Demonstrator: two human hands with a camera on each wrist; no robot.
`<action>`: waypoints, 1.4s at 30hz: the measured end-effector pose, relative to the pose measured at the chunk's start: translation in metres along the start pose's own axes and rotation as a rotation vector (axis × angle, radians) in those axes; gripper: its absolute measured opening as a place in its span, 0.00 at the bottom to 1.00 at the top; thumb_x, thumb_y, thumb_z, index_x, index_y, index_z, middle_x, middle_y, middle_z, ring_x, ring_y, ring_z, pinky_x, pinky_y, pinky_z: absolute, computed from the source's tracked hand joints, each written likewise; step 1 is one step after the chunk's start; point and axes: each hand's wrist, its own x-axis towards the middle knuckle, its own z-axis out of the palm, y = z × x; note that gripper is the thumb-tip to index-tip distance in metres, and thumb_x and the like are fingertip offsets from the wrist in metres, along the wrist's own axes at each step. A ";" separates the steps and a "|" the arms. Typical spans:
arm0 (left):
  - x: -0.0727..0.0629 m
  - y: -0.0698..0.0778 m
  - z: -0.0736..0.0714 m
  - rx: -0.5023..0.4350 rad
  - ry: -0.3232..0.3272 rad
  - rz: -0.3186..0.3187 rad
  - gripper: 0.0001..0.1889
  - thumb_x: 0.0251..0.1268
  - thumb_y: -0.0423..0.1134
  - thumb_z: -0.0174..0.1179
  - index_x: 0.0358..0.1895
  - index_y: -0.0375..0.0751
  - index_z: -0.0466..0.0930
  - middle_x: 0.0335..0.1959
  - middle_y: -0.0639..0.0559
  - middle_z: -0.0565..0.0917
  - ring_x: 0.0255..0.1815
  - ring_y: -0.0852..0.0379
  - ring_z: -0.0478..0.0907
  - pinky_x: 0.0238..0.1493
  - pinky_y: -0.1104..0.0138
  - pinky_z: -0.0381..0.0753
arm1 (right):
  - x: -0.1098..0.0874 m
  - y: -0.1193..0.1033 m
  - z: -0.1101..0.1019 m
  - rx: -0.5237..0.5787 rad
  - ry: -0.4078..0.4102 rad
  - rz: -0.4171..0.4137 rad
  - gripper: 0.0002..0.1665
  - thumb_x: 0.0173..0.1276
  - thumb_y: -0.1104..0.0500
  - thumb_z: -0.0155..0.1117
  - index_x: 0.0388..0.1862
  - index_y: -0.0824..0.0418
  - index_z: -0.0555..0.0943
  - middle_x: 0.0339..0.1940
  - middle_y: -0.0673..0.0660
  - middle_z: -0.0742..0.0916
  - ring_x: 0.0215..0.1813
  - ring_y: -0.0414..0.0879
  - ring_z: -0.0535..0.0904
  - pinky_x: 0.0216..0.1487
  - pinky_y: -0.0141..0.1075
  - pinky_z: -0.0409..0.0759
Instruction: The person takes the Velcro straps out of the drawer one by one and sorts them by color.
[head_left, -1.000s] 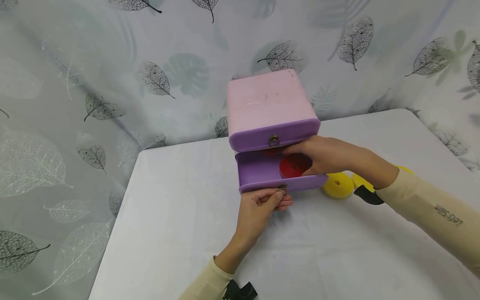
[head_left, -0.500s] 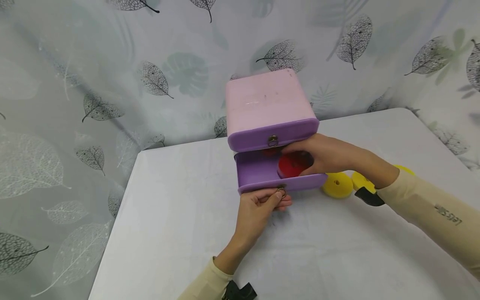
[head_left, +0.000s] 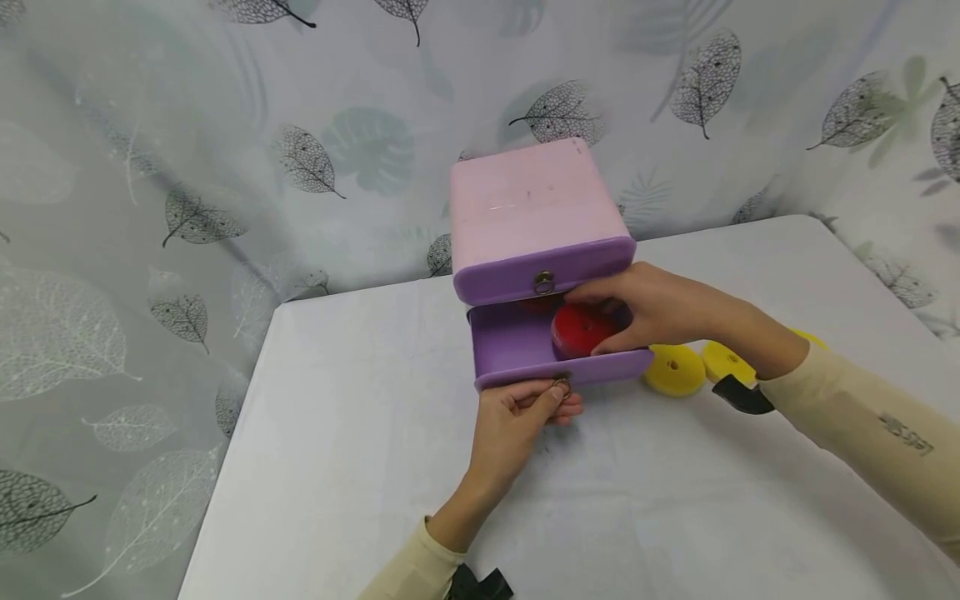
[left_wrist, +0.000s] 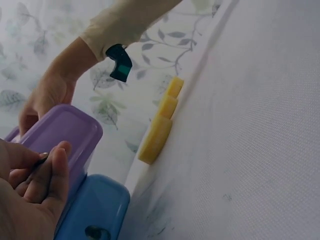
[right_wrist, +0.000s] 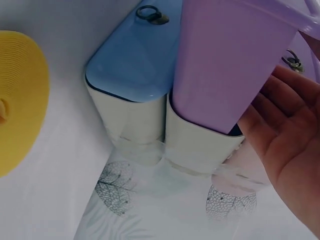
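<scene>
A pink drawer box [head_left: 525, 196] stands at the back of the table, its middle purple drawer [head_left: 498, 342] pulled out. My left hand [head_left: 510, 425] pinches that drawer's ring pull [head_left: 562, 387] between thumb and fingers. From the right, my right hand [head_left: 652, 308] reaches in over the drawer's side. It grips a thick red disc [head_left: 579, 329] with a small centre hole, thumb at the near edge and fingers at the far edge. Farther back in the drawer, another red piece [head_left: 540, 305] is partly hidden. The right wrist view shows that hand's palm beside the drawer; the disc is hidden there.
Several yellow discs [head_left: 675, 371] lie on the white table [head_left: 360, 433] right of the box, partly behind the right forearm. Above the opened drawer is a shut purple drawer [head_left: 495, 279]; below it, a blue drawer [left_wrist: 97, 205]. A leaf-patterned curtain [head_left: 375, 208] surrounds the table.
My right hand's thumb and the red disc have shifted slightly left and up inside the drawer, and more of the disc's face shows. My left hand stays on the ring pull.
</scene>
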 end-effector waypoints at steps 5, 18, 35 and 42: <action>-0.001 -0.001 0.001 -0.003 0.021 0.011 0.11 0.76 0.29 0.62 0.49 0.20 0.85 0.40 0.35 0.89 0.44 0.27 0.86 0.46 0.54 0.90 | -0.003 -0.004 -0.003 0.042 -0.003 0.016 0.38 0.58 0.56 0.85 0.67 0.62 0.80 0.59 0.54 0.84 0.54 0.49 0.85 0.55 0.46 0.87; -0.004 -0.002 0.001 0.003 0.007 0.006 0.12 0.76 0.31 0.63 0.50 0.21 0.85 0.40 0.35 0.89 0.43 0.33 0.88 0.46 0.54 0.90 | -0.011 -0.014 -0.011 0.027 0.008 0.036 0.39 0.60 0.50 0.84 0.66 0.63 0.81 0.56 0.52 0.87 0.50 0.45 0.87 0.52 0.42 0.88; -0.003 -0.001 0.003 0.005 0.002 0.040 0.13 0.76 0.30 0.62 0.50 0.17 0.83 0.40 0.34 0.89 0.42 0.33 0.88 0.46 0.53 0.90 | -0.019 -0.037 -0.032 -0.114 0.023 0.079 0.40 0.58 0.44 0.84 0.67 0.57 0.82 0.53 0.45 0.87 0.48 0.39 0.84 0.48 0.39 0.87; -0.004 -0.001 0.003 0.013 0.010 0.033 0.12 0.76 0.30 0.62 0.50 0.18 0.84 0.39 0.34 0.89 0.42 0.34 0.88 0.45 0.54 0.90 | -0.030 -0.046 -0.046 -0.152 0.042 0.095 0.40 0.59 0.44 0.84 0.67 0.56 0.82 0.53 0.44 0.87 0.47 0.38 0.84 0.48 0.39 0.88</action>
